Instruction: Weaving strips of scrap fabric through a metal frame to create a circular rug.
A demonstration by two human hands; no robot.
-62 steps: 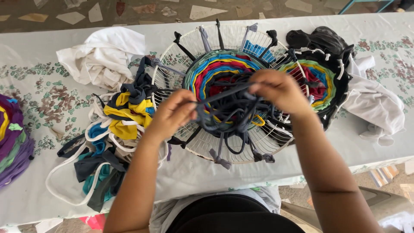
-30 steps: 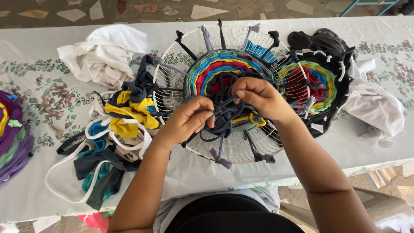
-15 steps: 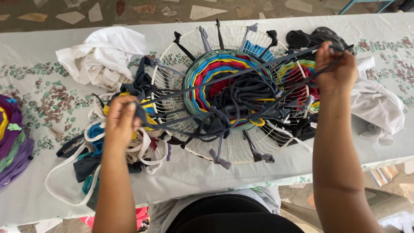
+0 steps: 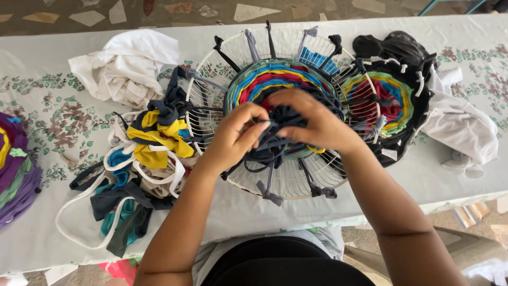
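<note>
While your forearms angle in from the bottom edge and meet over the middle of the round wire frame, both hands sit knuckles-up, wrists slightly bent down toward the work. Your left hand has its fingers curled and its grip pressed together on a dark strip of cloth, thumb against forefinger. Your right hand lies just beside it, touching it at the fingertips, its grip pinching the same strip where the strip bunches into a knot. The strip lies at the centre of the frame, over the coloured woven rings, with loose loops of it hanging below your hands across the wire spokes. Dark ties are knotted around the frame's rim. A second woven disc with a black edge lies against the frame on your right. On your left a heap of cloth strips, yellow, navy, teal and white, rests on the tabletop, touching the frame's rim. A white rag lies beyond the heap, another white cloth past the disc
</note>
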